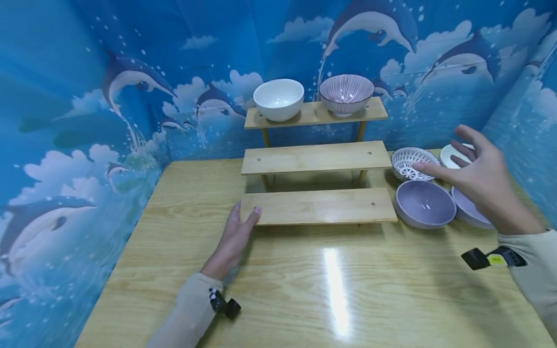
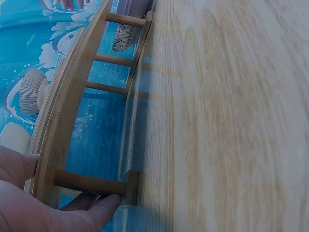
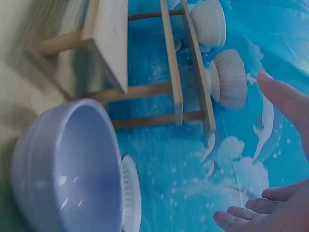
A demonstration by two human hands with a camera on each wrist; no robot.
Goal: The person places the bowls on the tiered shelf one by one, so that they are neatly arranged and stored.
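A three-tier wooden rack [image 1: 317, 207] stands on the table. My left hand [image 1: 229, 239] grips the left end of its lowest shelf, thumb on top; in the left wrist view the fingers [image 2: 104, 209] reach underneath beside a round leg [image 2: 87, 182]. Raised over the bowls at the right, my right hand [image 1: 480, 176] holds nothing, thumb and fingers spread apart. Below it are a white openwork-patterned bowl [image 1: 411, 157], a purple bowl [image 1: 425, 203], a second purple bowl [image 1: 472, 212] and a white bowl [image 1: 448, 155], the last two partly hidden by the hand.
On the top shelf sit a white bowl [image 1: 278, 99] and a purple-striped bowl [image 1: 346, 93]. The middle shelf [image 1: 315, 157] is bare. Behind the wooden table [image 1: 183, 203] hangs a blue dolphin-print cloth [image 1: 243, 43], which also covers both sides.
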